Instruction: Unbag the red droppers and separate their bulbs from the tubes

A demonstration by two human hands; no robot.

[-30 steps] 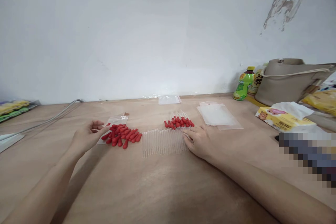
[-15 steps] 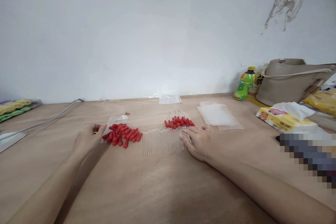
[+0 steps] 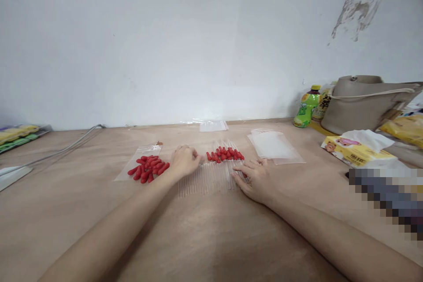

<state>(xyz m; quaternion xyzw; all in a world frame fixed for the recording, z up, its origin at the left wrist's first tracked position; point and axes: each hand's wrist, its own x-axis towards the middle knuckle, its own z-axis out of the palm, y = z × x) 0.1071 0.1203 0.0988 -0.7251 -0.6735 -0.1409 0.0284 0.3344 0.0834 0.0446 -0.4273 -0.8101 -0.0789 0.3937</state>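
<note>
My left hand is over the upper left end of a row of clear thin tubes, its fingers curled together; what they hold, if anything, is too small to make out. At the row's right end rests my right hand, fingers apart and touching the tubes. Just behind the row lie several red rubber bulbs, with clear tube ends sticking out beyond them. A loose pile of red bulbs sits left of my left hand, partly on a clear plastic bag.
Flat clear bags lie at the right, and another bag is by the wall. Further right stand a green bottle, a grey bag and a yellow tissue box. A cable crosses the left side.
My left hand has moved right, from beside the red pile to the tube row. More of the plastic bag under the pile shows. My right hand has shifted very slightly.
</note>
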